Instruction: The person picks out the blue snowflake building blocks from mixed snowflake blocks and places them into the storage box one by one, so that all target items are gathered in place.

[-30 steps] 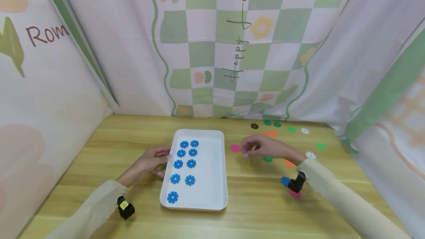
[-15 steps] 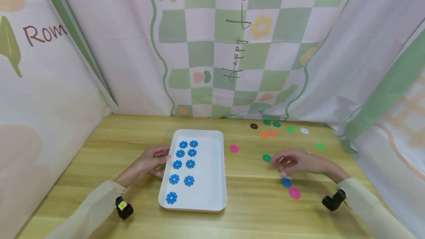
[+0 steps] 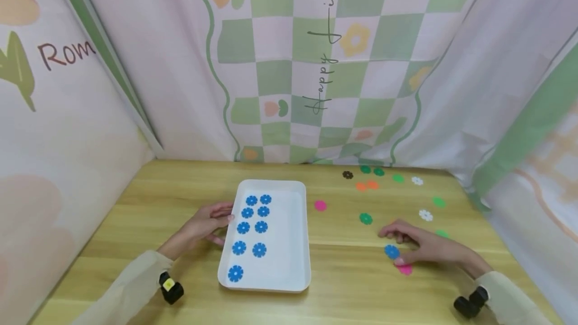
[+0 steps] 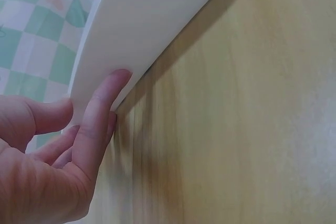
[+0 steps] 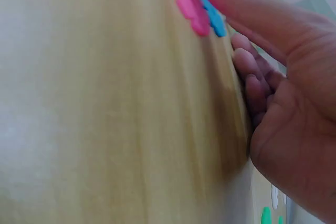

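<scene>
A white rectangular tray holds several blue flower-shaped discs, mostly in two columns in its left half. My left hand grips the tray's left side. Its thumb is at the rim and its fingers lie against the outer wall. On the right, my right hand is low over the table around a blue disc, thumb and index finger spread apart. The thumb tip is right at that disc's edge and overlaps a pink disc. In the right wrist view the pink disc stands before the blue one.
Loose discs lie right of the tray: pink, green, orange, brown and white. More green ones are near the back edge. A patterned curtain hangs behind the wooden table.
My right hand has moved right and toward me, from beside the single pink disc to the blue and pink pair. The left hand stays at the tray, and the tray's discs are unchanged.
</scene>
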`<state>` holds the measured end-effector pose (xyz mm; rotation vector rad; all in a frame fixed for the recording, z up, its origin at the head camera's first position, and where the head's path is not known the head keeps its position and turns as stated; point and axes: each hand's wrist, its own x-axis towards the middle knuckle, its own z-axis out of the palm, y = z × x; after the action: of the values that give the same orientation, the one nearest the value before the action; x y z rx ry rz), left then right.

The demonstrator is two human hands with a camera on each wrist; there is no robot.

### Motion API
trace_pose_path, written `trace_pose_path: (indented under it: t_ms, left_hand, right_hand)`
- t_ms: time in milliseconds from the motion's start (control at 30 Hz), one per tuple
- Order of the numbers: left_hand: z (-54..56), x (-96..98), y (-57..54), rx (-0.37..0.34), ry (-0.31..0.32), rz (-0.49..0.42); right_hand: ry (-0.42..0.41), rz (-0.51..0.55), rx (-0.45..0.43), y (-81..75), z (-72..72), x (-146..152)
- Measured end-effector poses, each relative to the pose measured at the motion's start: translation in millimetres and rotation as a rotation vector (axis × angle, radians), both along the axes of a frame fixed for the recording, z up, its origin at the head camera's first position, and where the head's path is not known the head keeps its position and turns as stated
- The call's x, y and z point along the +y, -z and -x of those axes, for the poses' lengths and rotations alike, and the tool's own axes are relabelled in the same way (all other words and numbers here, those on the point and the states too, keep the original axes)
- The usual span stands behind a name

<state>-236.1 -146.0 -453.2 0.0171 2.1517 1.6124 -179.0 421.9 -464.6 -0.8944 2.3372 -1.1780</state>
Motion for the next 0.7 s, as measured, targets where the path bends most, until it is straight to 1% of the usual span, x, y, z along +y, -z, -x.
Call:
trace_pose_path:
  t_ms: [200, 267, 400, 500, 700]
  left_hand:
    - [-3.2, -0.4, -1.6, 0.013, 0.003, -0.013]
    - [-3.2, -0.2, -1.4, 0.013, 0.009, -0.016]
    - [-1.3, 0.3, 0.2, 0.004, -0.005, -0.022]
    - [-0.2, 0.5, 0.7, -0.002, -0.021, -0.018]
    - [-1.8, 0.4, -0.8, 0.001, -0.009, -0.014]
  right_hand:
    - [0.006, 0.006, 0.074, 5.5, -0.4, -1]
    - [0.011, 0.008, 0.108, 7.1, -0.3, 0]
    - [0.022, 0.021, 0.160, 8.3, -0.8, -1]
    - [0.026, 0.023, 0.171, 5.5, -1.5, -4]
    - [-0.005, 0.007, 0.177, -5.3, -0.9, -15]
